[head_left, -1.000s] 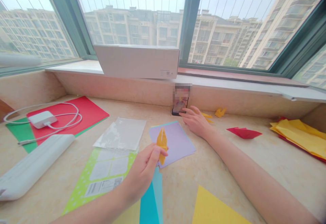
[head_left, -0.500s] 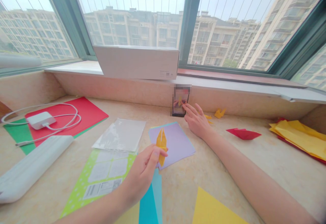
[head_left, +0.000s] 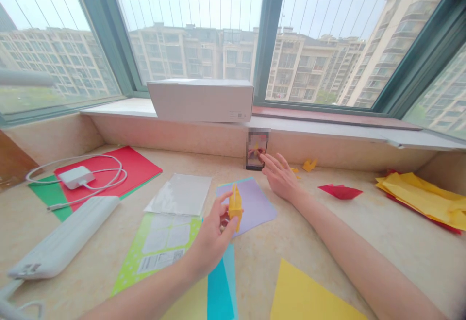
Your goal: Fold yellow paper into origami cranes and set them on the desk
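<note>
Between the thumb and fingers of my left hand [head_left: 211, 237] is a folded yellow origami piece [head_left: 235, 206], long and narrow with a pointed top. It is held above a stack of lilac paper [head_left: 255, 203]. My right hand [head_left: 279, 174] reaches to a phone [head_left: 256, 150] leaning upright against the low wall. Its fingers are extended and apart, the fingertips at the phone's lower right edge; whether they touch the screen I cannot tell. Small folded yellow pieces [head_left: 309, 165] lie beyond this hand, one partly hidden by it. A red folded paper boat [head_left: 340, 192] rests to its right.
Yellow paper sheets [head_left: 418, 189] are piled at the right, another yellow sheet [head_left: 309, 295] at the front. On the left are red paper [head_left: 138, 164], a white charger [head_left: 76, 177] with cable, and a power strip [head_left: 65, 237]. A white box [head_left: 200, 101] stands on the sill.
My left hand has turned the yellow piece, which shows a different side, and its fingers have shifted around it. My right hand stays by the phone. The camera view has shifted slightly.
</note>
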`<state>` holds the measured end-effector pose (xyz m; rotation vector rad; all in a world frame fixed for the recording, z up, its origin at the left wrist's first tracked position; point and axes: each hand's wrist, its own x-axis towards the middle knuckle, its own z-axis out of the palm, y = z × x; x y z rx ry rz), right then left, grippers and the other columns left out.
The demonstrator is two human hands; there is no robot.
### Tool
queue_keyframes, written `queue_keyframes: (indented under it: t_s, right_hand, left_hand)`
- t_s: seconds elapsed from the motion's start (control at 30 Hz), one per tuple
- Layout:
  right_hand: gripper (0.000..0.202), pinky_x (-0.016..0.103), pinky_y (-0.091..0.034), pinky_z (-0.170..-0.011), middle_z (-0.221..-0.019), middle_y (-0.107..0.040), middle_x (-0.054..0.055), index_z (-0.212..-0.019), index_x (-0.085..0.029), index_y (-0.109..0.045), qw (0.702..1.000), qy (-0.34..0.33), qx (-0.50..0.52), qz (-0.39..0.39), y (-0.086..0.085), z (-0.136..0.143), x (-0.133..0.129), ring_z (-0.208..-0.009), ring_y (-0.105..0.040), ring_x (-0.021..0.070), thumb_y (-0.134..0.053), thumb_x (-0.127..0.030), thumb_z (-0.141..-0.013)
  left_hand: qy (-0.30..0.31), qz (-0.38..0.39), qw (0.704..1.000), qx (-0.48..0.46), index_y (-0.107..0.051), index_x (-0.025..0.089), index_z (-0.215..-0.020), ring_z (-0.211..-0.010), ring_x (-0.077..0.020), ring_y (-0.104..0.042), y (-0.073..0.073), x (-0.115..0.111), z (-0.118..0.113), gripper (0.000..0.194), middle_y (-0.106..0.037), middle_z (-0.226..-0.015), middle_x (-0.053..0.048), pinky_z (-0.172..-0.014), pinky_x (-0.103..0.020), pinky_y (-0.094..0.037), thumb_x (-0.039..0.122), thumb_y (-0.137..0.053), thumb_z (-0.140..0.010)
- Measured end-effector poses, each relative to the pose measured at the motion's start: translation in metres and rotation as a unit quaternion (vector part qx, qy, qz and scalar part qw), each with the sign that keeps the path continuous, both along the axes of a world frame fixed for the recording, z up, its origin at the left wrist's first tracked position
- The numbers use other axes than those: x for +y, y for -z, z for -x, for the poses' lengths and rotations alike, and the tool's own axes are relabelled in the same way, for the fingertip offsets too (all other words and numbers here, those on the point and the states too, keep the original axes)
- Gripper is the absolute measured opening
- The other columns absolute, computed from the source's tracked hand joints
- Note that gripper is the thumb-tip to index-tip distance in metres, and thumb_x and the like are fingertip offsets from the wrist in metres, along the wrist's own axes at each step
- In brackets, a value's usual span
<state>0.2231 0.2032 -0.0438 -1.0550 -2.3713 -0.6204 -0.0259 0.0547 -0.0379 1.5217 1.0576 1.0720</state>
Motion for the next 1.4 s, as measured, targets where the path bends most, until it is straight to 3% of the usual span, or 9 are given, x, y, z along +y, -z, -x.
queue_keyframes:
  t_s: [0.13,0.27,0.4,0.6,0.8,0.97,1.07,1.17,1.4]
  right_hand:
    - [0.028,0.047,-0.044,-0.100,-0.127,-0.063,0.013,-0.102,-0.019,-0.063,0.969,0.010,0.227,0.094,-0.016,0.017,-0.054,-0.119,-0.057,0.0270,-0.048,-0.005,-0.084]
    - [0.023,0.035,-0.055,-0.071,-0.102,-0.071,0.009,-0.111,-0.021,-0.061,0.850,-0.014,0.410,0.330,-0.033,0.047,-0.129,-0.087,-0.068,0.0218,-0.054,-0.029,-0.091]
    - [0.035,0.035,-0.054,-0.072,-0.099,-0.072,0.007,-0.113,-0.021,-0.061,0.778,-0.043,0.489,0.393,-0.040,0.069,-0.176,-0.085,-0.069,0.0221,-0.066,-0.040,-0.084]
    - [0.032,0.033,-0.050,-0.065,-0.076,-0.071,0.003,-0.091,-0.018,-0.062,0.675,-0.099,0.605,0.410,-0.034,0.062,-0.196,-0.069,-0.067,0.0198,-0.073,-0.045,-0.078]
    - [0.028,0.030,-0.045,-0.064,-0.066,-0.067,-0.002,-0.083,-0.019,-0.066,0.614,-0.150,0.610,0.479,-0.042,0.050,-0.209,-0.064,-0.063,0.0158,-0.079,-0.042,-0.072]
    - [0.032,0.029,-0.045,-0.069,-0.074,-0.071,0.001,-0.091,-0.019,-0.073,0.568,-0.112,0.642,0.503,-0.046,0.042,-0.212,-0.068,-0.061,0.0149,-0.084,-0.037,-0.067]
    - [0.031,0.030,-0.047,-0.074,-0.081,-0.074,0.002,-0.092,-0.021,-0.074,0.561,-0.127,0.642,0.507,-0.045,0.043,-0.214,-0.073,-0.063,0.0153,-0.084,-0.035,-0.067]
    - [0.028,0.032,-0.048,-0.077,-0.086,-0.075,0.003,-0.095,-0.022,-0.074,0.588,-0.147,0.611,0.509,-0.043,0.048,-0.217,-0.080,-0.066,0.0174,-0.082,-0.035,-0.071]
    - [0.026,0.037,-0.053,-0.075,-0.089,-0.074,0.005,-0.098,-0.023,-0.072,0.637,-0.142,0.617,0.440,-0.043,0.050,-0.217,-0.074,-0.068,0.0186,-0.069,-0.043,-0.082]
  left_hand:
    - [-0.008,-0.007,1.000,-0.011,-0.022,0.023,-0.144,-0.087,-0.0167,-0.064,-0.004,0.004,0.000,0.063,-0.065,-0.115,-0.009,-0.076,-0.030,-0.048,0.030,-0.056,-0.091]
    - [0.000,-0.057,0.998,0.015,-0.029,0.018,-0.144,-0.078,-0.0165,-0.064,-0.016,0.004,-0.003,0.067,-0.069,-0.105,-0.009,-0.072,-0.030,-0.048,0.035,-0.061,-0.088]
    - [0.066,-0.110,0.991,0.029,-0.051,0.016,-0.130,-0.082,-0.0194,-0.065,-0.030,-0.008,-0.012,0.049,-0.068,-0.108,-0.012,-0.073,-0.032,-0.051,0.040,-0.062,-0.088]
    - [0.175,-0.095,0.979,-0.030,-0.050,0.015,-0.134,-0.079,-0.0185,-0.064,-0.031,-0.036,-0.025,0.046,-0.067,-0.092,-0.009,-0.074,-0.034,-0.053,0.039,-0.054,-0.094]
    - [0.127,-0.060,0.988,-0.068,-0.052,0.014,-0.130,-0.055,-0.0118,-0.055,-0.019,-0.040,-0.025,0.049,-0.055,-0.062,0.002,-0.053,-0.023,-0.045,0.047,-0.053,-0.093]
    - [0.100,-0.073,0.992,-0.015,-0.061,0.018,-0.117,-0.053,-0.0079,-0.053,-0.029,-0.043,-0.013,0.042,-0.059,-0.078,0.000,-0.043,-0.018,-0.037,0.047,-0.063,-0.086]
    - [0.121,-0.087,0.989,0.004,-0.064,0.015,-0.101,-0.051,-0.0081,-0.054,-0.028,-0.045,-0.010,0.038,-0.060,-0.071,-0.001,-0.043,-0.018,-0.039,0.050,-0.055,-0.091]
    - [0.144,-0.062,0.988,-0.011,-0.060,0.014,-0.095,-0.049,-0.0114,-0.059,-0.021,-0.046,-0.012,0.043,-0.056,-0.057,0.001,-0.045,-0.020,-0.044,0.053,-0.042,-0.096]
    - [0.153,-0.020,0.985,-0.083,-0.052,0.016,-0.094,-0.050,-0.0123,-0.062,-0.020,-0.047,-0.014,0.036,-0.062,-0.069,-0.001,-0.041,-0.019,-0.044,0.051,-0.044,-0.096]
